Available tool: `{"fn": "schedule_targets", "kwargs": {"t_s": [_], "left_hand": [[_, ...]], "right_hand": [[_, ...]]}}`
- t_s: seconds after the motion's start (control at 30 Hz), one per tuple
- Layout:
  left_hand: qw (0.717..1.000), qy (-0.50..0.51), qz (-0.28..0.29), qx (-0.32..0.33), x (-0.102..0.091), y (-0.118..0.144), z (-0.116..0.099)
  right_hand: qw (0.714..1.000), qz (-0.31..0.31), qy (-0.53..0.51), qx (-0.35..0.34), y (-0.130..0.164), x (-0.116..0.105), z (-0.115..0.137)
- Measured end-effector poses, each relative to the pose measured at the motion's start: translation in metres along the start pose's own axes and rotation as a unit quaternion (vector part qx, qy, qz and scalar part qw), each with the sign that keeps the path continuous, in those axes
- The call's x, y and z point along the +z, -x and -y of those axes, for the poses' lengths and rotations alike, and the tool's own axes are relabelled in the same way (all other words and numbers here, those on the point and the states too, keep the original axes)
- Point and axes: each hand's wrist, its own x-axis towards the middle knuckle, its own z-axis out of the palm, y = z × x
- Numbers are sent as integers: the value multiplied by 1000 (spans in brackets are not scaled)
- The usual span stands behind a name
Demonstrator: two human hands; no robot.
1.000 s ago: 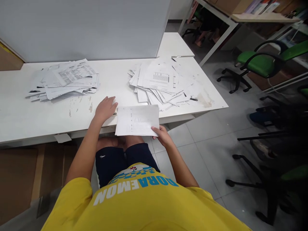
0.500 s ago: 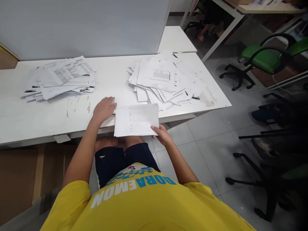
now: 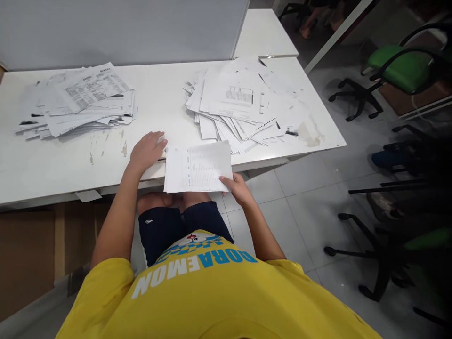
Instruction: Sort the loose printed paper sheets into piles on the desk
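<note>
My right hand pinches the lower right corner of a small stack of printed sheets, thumb on top. The sheets lie tilted across the desk's front edge, over my knees. Beside their left edge, my left hand is curved over a pale thing at the desk edge. Only a bit of it shows between thumb and fingers, so its kind is unclear. Beyond the held sheets sits a messy pile of papers. Another loose paper pile lies farther left, printed sheets uppermost.
The white desk has worn patches and a grey partition behind it. Cardboard boxes stand below at left. A green chair and a black chair base are on the tiled floor at right. Another person's legs show far back.
The view has tipped down and shifted slightly, so the desk and piles appear higher. My right hand keeps its hold on the sheets, and my left hand stays at their left edge.
</note>
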Motion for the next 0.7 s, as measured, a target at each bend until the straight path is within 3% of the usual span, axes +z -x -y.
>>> {"fn": "schedule_targets", "kwargs": {"t_s": [0.2, 0.4, 0.53, 0.7], "left_hand": [[997, 71, 6, -20, -3, 0, 3], [1000, 0, 14, -17, -1, 0, -2], [999, -33, -11, -11, 3, -1, -4], [998, -54, -22, 29, 8, -3, -1]], "right_hand": [[1000, -4, 14, -8, 10, 6, 6], [1000, 15, 9, -6, 5, 12, 9], [1000, 13, -3, -10, 1, 12, 7], [1000, 16, -8, -5, -1, 10, 7]]}}
